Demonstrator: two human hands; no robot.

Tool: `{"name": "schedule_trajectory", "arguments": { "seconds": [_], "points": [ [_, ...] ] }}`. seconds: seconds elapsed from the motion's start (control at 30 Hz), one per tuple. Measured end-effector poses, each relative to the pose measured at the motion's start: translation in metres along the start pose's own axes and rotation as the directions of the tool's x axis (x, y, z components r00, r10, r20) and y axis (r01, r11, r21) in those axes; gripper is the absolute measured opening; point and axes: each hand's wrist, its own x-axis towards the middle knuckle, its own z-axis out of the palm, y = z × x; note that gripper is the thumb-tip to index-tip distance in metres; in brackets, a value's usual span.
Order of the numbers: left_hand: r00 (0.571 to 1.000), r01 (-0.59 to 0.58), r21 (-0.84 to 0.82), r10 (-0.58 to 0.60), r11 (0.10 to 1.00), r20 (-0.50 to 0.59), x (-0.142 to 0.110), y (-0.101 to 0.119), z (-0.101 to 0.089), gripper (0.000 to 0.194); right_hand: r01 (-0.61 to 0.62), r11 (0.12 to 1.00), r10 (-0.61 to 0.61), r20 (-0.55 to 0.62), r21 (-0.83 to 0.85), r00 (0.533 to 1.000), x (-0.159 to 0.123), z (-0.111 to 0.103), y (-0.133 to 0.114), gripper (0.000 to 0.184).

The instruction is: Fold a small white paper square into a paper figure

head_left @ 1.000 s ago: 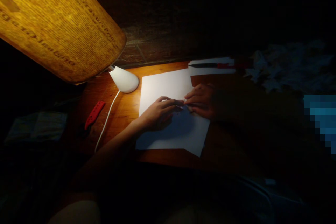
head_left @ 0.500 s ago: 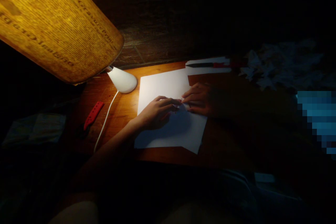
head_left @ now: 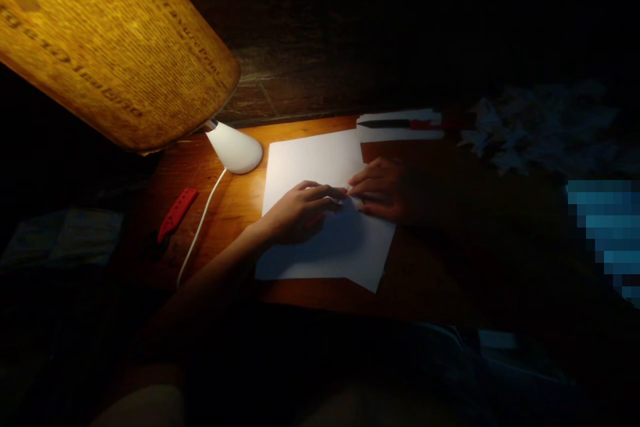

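Observation:
Both hands meet over white sheets of paper (head_left: pixel 315 153) that overlap on the wooden table. My left hand (head_left: pixel 303 212) reaches in from the left, its fingers bent and their tips drawn together. Opposite it, my right hand (head_left: pixel 383 190) lies in shadow, with its fingertips closed toward the left ones. Between the two sets of fingertips shows a small piece of white paper (head_left: pixel 356 201), pinched by both hands. Its shape is mostly hidden by fingers and shade.
A lit lamp with a printed shade (head_left: pixel 125 47) and white base (head_left: pixel 237 149) stands at the left, trailing a white cord (head_left: pixel 203 223). A red-handled tool (head_left: pixel 177 215) lies nearby. Behind are a black-and-red knife (head_left: pixel 395 125) on paper and a dim heap of folded white paper (head_left: pixel 530 127).
The view shifts slightly. Both hands stay together at the same spot on the sheets, with only tiny finger movement.

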Motion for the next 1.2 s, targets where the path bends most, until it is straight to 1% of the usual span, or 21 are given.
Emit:
{"name": "schedule_trajectory", "arguments": {
  "seconds": [0.13,0.27,0.43,0.7,0.83,1.07,1.2],
  "points": [
    [1.000,-0.011,-0.001,0.011,1.000,-0.018,0.0000,0.0000,0.0001,0.039,0.007,1.000,-0.007,0.015,0.009,1.000,0.0006,-0.0016,-0.0013,0.028],
    [1.000,-0.007,-0.009,0.006,1.000,-0.021,-0.0005,0.0003,0.0001,0.040,-0.015,1.000,0.015,0.011,-0.007,1.000,0.0004,-0.0011,-0.0020,0.028],
    [1.000,0.005,-0.007,-0.005,1.000,-0.005,-0.0009,-0.0001,-0.0001,0.041,-0.030,0.999,0.030,0.005,-0.019,1.000,0.0007,0.0002,-0.0020,0.026],
    [1.000,-0.004,-0.015,0.004,1.000,-0.020,-0.0005,-0.0020,0.0011,0.040,-0.011,1.000,0.011,-0.011,0.010,1.000,-0.0011,0.0003,-0.0013,0.026],
    [1.000,0.000,-0.014,0.000,1.000,-0.005,0.0004,-0.0026,0.0007,0.042,0.005,1.000,-0.004,-0.026,0.010,1.000,-0.0008,0.0011,-0.0003,0.027],
    [1.000,0.023,-0.020,-0.023,1.000,0.010,0.0011,-0.0005,-0.0005,0.039,0.017,1.000,-0.016,-0.035,0.024,0.999,-0.0009,0.0023,0.0008,0.026],
    [1.000,0.009,-0.019,-0.009,1.000,-0.014,0.0011,-0.0005,0.0004,0.037,0.004,1.000,-0.003,-0.031,0.021,1.000,-0.0012,0.0012,-0.0004,0.026]
  ]
}}
